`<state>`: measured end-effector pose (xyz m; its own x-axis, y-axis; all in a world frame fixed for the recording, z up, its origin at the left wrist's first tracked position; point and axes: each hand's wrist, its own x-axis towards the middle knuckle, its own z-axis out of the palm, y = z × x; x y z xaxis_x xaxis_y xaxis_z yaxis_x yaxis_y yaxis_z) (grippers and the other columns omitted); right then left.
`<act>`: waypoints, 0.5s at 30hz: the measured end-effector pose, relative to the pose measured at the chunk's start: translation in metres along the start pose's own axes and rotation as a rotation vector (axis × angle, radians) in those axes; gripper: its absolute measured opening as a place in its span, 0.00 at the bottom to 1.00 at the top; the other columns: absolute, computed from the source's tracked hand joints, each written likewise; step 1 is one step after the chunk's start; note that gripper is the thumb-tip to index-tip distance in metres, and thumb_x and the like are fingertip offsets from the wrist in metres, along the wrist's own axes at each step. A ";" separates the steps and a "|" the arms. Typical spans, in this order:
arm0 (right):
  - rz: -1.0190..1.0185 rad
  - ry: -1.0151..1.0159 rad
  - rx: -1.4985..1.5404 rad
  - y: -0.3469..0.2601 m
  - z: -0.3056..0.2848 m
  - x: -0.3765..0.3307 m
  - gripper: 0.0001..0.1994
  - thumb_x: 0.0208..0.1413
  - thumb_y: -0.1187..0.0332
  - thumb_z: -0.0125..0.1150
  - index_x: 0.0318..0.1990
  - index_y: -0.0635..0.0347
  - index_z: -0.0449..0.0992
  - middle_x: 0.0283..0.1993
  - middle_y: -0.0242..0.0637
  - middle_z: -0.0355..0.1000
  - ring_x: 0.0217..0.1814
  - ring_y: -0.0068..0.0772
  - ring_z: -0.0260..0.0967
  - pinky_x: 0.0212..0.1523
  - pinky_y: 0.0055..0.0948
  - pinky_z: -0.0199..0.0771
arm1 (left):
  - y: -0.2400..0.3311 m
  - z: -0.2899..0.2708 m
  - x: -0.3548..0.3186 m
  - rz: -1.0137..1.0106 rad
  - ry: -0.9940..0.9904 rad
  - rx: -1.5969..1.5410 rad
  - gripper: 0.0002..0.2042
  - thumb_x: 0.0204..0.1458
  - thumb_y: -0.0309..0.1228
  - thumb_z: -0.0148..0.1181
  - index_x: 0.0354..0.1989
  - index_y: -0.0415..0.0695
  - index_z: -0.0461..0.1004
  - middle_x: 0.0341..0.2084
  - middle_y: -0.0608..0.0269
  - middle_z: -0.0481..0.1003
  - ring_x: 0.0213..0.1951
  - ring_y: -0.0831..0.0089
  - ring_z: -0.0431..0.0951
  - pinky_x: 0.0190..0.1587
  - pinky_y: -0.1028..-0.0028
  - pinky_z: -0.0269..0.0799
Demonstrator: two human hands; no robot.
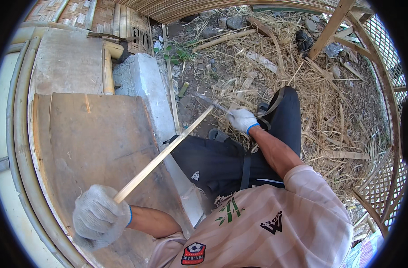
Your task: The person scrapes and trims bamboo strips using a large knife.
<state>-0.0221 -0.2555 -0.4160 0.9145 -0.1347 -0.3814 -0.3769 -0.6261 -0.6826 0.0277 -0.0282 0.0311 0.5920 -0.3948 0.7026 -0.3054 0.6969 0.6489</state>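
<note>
My left hand, in a white knit glove, is closed around the near end of a long pale bamboo strip. The strip runs diagonally up and to the right across my lap. My right hand, also gloved, grips a knife whose blade meets the strip's far end near my knee. I am seated in dark shorts, with my legs over the littered ground.
A worn wooden board lies to my left beside a grey concrete block. Dry bamboo shavings and straw cover the ground ahead. A bamboo lattice frame curves along the right. Woven bamboo panels sit at upper left.
</note>
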 end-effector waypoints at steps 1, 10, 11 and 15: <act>-0.144 0.047 -0.049 -0.012 -0.002 -0.007 0.16 0.62 0.55 0.52 0.41 0.58 0.80 0.37 0.54 0.79 0.43 0.59 0.78 0.45 0.53 0.77 | 0.000 0.001 0.002 0.008 0.016 0.014 0.24 0.56 0.37 0.48 0.05 0.60 0.52 0.02 0.81 0.52 0.05 0.87 0.50 0.09 0.83 0.52; 0.139 0.038 0.024 0.021 0.003 -0.015 0.22 0.63 0.51 0.49 0.41 0.61 0.82 0.42 0.58 0.79 0.48 0.61 0.76 0.52 0.53 0.75 | -0.003 0.002 0.002 0.037 0.372 0.236 0.27 0.66 0.46 0.38 0.11 0.55 0.53 0.08 0.73 0.54 0.08 0.79 0.52 0.13 0.77 0.54; 0.082 0.061 0.083 0.010 -0.002 -0.018 0.22 0.63 0.51 0.49 0.42 0.61 0.81 0.41 0.58 0.78 0.48 0.62 0.76 0.51 0.53 0.74 | 0.000 -0.003 0.002 0.052 0.376 0.235 0.27 0.66 0.46 0.38 0.11 0.55 0.53 0.08 0.73 0.54 0.08 0.79 0.52 0.13 0.77 0.54; -0.034 0.105 0.202 -0.019 -0.021 -0.042 0.20 0.65 0.53 0.51 0.43 0.61 0.78 0.40 0.58 0.77 0.46 0.64 0.74 0.48 0.55 0.72 | 0.005 -0.018 0.017 0.088 0.527 0.358 0.26 0.67 0.48 0.39 0.14 0.55 0.50 0.12 0.71 0.46 0.14 0.76 0.45 0.18 0.73 0.43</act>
<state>-0.0498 -0.2540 -0.3737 0.9334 -0.2020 -0.2966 -0.3580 -0.4667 -0.8087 0.0501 -0.0207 0.0409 0.8127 0.0659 0.5790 -0.5458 0.4342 0.7166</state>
